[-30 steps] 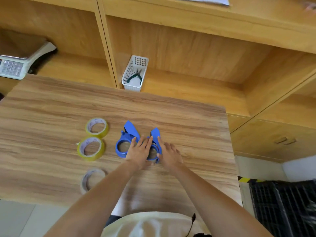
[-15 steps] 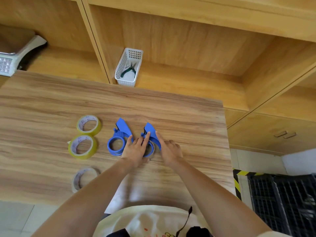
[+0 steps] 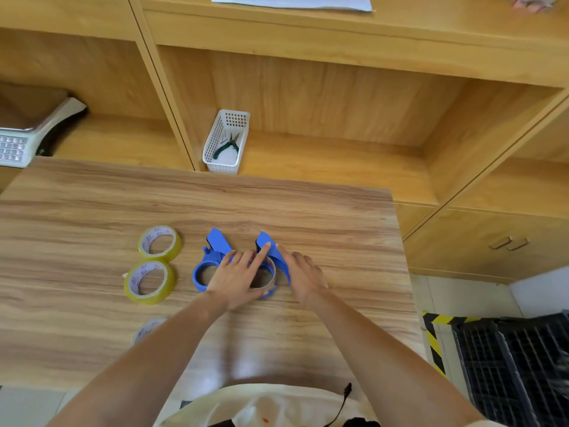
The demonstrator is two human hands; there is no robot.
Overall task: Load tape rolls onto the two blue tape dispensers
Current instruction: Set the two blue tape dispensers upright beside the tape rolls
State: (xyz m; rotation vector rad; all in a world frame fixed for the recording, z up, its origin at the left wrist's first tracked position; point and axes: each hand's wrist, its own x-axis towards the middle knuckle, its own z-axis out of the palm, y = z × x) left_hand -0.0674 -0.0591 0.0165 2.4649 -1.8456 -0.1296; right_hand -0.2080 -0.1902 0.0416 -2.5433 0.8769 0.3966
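We see two blue tape dispensers lying side by side on the wooden table (image 3: 308,211): the left dispenser (image 3: 212,257) with an open ring, and the right dispenser (image 3: 274,257) with a tape roll (image 3: 264,277) seated in its ring. Our left hand (image 3: 237,278) lies over the gap between the two, fingers straight, the forefinger reaching up onto the right dispenser's handle; its grip closes round nothing. Our right hand (image 3: 303,275) rests against the right side of that same dispenser, fingers extended along its blue edge; we cannot tell whether the thumb hooks round it. To the left, two yellow tape rolls (image 3: 150,282) lie flat, one just behind the other and nearly touching, and a paler roll (image 3: 147,329) sits nearer us, partly hidden by the left forearm. On the shelf behind the table stands a white perforated basket (image 3: 215,140) holding a pair of green-handled pliers (image 3: 228,146). A scale (image 3: 21,140) sits in the left compartment.
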